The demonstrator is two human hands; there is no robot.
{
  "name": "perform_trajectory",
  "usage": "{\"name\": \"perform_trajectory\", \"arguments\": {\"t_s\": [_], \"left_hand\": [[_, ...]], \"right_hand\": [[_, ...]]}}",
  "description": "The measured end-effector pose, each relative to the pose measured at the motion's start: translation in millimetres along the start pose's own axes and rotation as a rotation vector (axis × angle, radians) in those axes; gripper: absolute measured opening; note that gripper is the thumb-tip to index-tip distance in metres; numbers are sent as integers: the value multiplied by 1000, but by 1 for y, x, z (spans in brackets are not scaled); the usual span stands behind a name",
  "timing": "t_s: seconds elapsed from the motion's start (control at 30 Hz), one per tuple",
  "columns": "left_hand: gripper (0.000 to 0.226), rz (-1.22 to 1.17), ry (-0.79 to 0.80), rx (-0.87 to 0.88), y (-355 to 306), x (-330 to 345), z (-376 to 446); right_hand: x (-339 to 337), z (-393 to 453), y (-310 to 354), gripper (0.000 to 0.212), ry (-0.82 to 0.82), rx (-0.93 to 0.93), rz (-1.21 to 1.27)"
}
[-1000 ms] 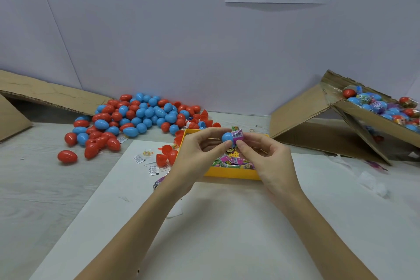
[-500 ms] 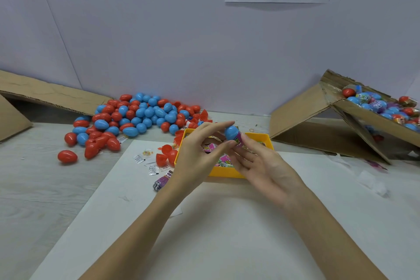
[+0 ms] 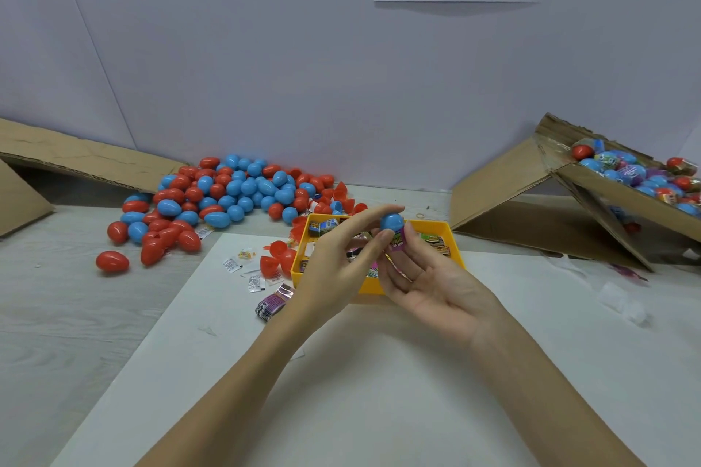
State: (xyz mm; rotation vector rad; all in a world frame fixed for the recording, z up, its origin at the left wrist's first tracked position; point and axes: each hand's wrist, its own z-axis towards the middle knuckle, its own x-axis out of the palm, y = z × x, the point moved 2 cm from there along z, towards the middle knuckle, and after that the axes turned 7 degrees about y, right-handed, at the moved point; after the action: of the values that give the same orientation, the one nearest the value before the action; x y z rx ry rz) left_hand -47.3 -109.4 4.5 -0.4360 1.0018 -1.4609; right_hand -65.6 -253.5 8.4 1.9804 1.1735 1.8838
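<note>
Blue egg (image 3: 392, 222), its lower part wrapped in a purple printed sleeve (image 3: 397, 240), is held in the air just above the yellow tray (image 3: 453, 239); on my feed I see the left hand (image 3: 341, 262) pinching it, forefinger over the top and thumb against the sleeve. The right hand (image 3: 428, 277) lies palm up just beside and below it, fingers loose and gripping nothing, one fingertip touching the sleeve. The tray holds small printed packets and rests on the far edge of a white sheet (image 3: 379, 372). Left of the tray I make out red half shells (image 3: 278, 248), small white sachets (image 3: 231, 265) and a purple foil packet (image 3: 271, 305). Farther left, against the wall, a pile of red and blue eggs (image 3: 227, 193) spreads over the table; one lone red egg (image 3: 112, 261) lies apart from it. To the right, a tilted cardboard box (image 3: 607, 193) holds wrapped eggs.
</note>
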Motion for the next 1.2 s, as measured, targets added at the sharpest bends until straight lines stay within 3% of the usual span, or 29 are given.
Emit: {"name": "perform_trajectory", "arguments": {"t_s": [0.1,0.33,0.67,0.87,1.0,1.2], "left_hand": [[33,14,-26,17,1,-1,1],[32,62,-54,26,2,-6,0],[27,86,-86,52,1,-4,0],[28,207,-115,78,-1,-7,0],[37,301,-24,139,-5,-6,0],[40,515,-18,227,-4,-3,0]], "right_hand": [[0,0,-1,57,-4,21,37],[1,1,-7,33,-3,105,108],[4,3,-16,46,46,100,182],[0,2,-4,45,8,-99,-141],[-5,0,-1,32,-74,-319,-495],[-8,2,-2,29,-215,-398,-731]]}}
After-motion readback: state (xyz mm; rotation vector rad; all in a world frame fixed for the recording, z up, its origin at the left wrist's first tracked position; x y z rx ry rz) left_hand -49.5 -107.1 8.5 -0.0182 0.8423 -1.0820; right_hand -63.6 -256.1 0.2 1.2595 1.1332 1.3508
